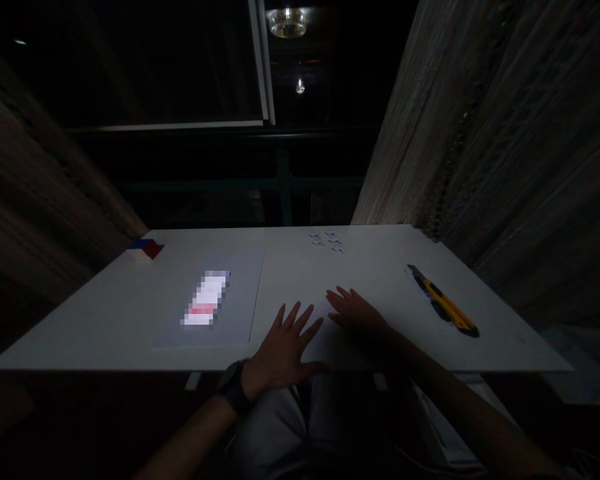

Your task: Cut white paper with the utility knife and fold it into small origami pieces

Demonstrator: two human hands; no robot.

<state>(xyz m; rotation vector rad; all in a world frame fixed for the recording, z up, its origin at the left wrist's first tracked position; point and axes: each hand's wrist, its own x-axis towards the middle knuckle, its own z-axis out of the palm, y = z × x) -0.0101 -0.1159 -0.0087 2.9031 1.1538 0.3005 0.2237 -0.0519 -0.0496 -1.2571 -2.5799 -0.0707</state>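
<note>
My left hand (287, 347) is over the front edge of the white table (290, 260), palm down with its fingers spread, and holds nothing. A dark watch (236, 387) is on that wrist. Beside it, my right hand (353, 312) reaches in from the right, fingers stretched out and nothing in them. Whether either hand touches the tabletop, I cannot tell. To the left of my left hand lies a white sheet or board (245, 293) with a bright, blurred-out phone-shaped rectangle (207, 300) on it. Right of my right hand lies a yellow and black utility knife (443, 300).
Several small dark-and-white pieces (327, 241) lie near the table's far edge. A blue, white and red cube (146, 249) stands at the far left. Curtains (405, 113) hang on both sides of a dark window. Under the table, at right, is a pale boxy object (450, 427).
</note>
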